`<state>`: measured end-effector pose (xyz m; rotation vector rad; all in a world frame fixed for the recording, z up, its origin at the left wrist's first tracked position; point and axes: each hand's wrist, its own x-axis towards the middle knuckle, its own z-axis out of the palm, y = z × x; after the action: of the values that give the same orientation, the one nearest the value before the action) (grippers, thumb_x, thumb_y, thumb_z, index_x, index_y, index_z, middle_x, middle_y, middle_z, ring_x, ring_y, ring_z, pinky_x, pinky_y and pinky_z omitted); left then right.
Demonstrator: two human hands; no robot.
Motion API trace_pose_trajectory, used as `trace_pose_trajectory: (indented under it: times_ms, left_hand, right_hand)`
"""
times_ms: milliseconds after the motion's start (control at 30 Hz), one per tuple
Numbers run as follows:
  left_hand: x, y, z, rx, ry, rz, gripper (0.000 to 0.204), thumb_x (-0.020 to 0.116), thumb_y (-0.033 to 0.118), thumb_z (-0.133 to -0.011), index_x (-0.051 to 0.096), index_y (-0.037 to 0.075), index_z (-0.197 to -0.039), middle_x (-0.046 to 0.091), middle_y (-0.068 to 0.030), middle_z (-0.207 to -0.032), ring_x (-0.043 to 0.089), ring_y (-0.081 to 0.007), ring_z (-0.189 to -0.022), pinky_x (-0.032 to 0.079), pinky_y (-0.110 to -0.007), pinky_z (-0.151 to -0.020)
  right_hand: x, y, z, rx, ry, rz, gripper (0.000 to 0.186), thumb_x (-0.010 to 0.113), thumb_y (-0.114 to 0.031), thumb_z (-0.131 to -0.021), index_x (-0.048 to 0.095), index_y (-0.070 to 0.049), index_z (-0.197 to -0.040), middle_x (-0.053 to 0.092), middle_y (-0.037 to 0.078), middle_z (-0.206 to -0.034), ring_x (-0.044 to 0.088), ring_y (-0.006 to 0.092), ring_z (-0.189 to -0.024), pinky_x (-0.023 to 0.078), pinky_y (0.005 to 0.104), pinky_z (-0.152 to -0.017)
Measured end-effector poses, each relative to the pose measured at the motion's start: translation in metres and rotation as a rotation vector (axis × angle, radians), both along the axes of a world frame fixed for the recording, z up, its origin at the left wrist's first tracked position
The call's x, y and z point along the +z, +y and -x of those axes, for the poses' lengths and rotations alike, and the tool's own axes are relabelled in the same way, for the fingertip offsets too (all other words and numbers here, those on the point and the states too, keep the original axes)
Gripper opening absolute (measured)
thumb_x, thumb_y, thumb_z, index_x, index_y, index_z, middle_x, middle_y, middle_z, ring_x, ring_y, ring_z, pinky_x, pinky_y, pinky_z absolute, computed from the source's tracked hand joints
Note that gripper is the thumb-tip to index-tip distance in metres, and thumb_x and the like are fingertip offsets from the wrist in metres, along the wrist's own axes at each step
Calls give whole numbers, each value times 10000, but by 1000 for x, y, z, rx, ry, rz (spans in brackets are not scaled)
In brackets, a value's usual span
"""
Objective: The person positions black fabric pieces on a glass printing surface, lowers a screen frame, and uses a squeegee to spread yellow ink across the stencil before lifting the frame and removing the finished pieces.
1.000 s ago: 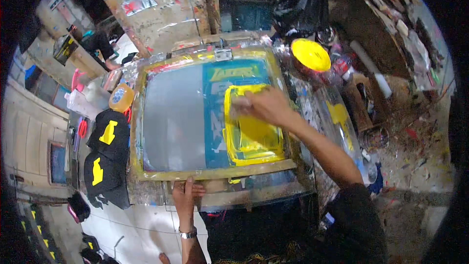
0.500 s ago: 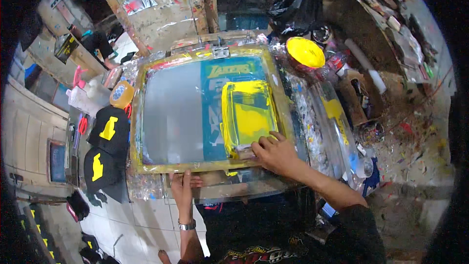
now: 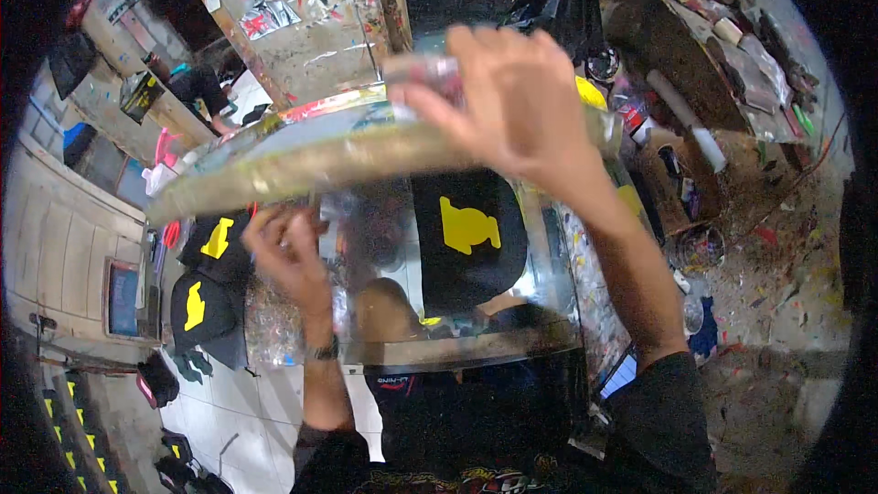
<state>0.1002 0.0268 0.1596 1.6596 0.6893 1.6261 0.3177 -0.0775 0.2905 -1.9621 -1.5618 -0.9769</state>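
The screen printing frame (image 3: 338, 167) is tilted up at its far side, blurred by motion, its near edge raised. My right hand (image 3: 521, 105) is closed at that raised edge, around a blurred squeegee (image 3: 425, 75). Below the frame's left part, my left hand (image 3: 291, 252) is in the air with loosely curled fingers apart, holding nothing. On the glass printing table (image 3: 380, 261) lies a black cloth panel (image 3: 471, 274) with a yellow printed shape (image 3: 468, 225). The frame's mesh is mostly hidden.
At the left lie black pieces with yellow prints (image 3: 206, 306) and red-handled scissors (image 3: 171, 235). A yellow paint container (image 3: 590, 91) is partly hidden behind my right hand. A cardboard box (image 3: 672, 183) stands at right. Another person (image 3: 206, 91) is at the far left.
The frame has swung up from lying flat, uncovering the black panel with its yellow print. My right hand has moved up and away with the squeegee. My left hand has left the near edge and risen leftward.
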Motion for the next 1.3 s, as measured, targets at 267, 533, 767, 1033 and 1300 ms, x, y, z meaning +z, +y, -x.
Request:
trace_pose_trajectory:
  times_ms: [267,533,767,1033,1300]
  left_hand:
    - [-130,75,-89,-146,1261,-289,573,657,400,-851,534,140,-1347,387,-178,-1488,353,-426,-1356,296,-586,-1093]
    - [-160,36,-15,-210,728,168,357,523,228,-975,565,-13,-1235,615,-235,-1208,610,-404,-1065,493,-422,-868]
    - [-165,78,213,725,831,65,342,504,291,-998,597,-38,-1003,649,-212,-982,604,-396,-913,450,-507,-800]
    - [-86,246,372,1337,71,210,340,534,233,-948,565,-94,-1034,615,-326,-959,572,-495,-951,439,-487,-847]
    - [-40,84,75,-143,-37,266,521,514,262,-1016,307,38,-1438,598,-170,-1229,645,-264,-1016,563,-363,-839]
  right_hand:
    - [66,60,-29,3,179,154,701,485,-699,-859,701,-36,-921,698,226,-858,682,402,-849,548,478,-739]
    - [109,105,-62,-152,243,263,829,476,-663,-881,544,40,-1315,586,284,-1262,553,383,-1217,404,408,-1035]
    - [104,144,-151,29,193,122,659,544,-572,-909,663,43,-1116,671,194,-962,650,237,-906,465,352,-826]
    - [94,110,-97,-116,234,206,667,472,-566,-927,609,0,-1251,618,295,-1177,580,396,-1151,415,404,-980]
    - [-2,49,-56,187,148,102,485,667,-543,-803,711,-66,-878,681,166,-813,657,361,-761,515,473,-711]
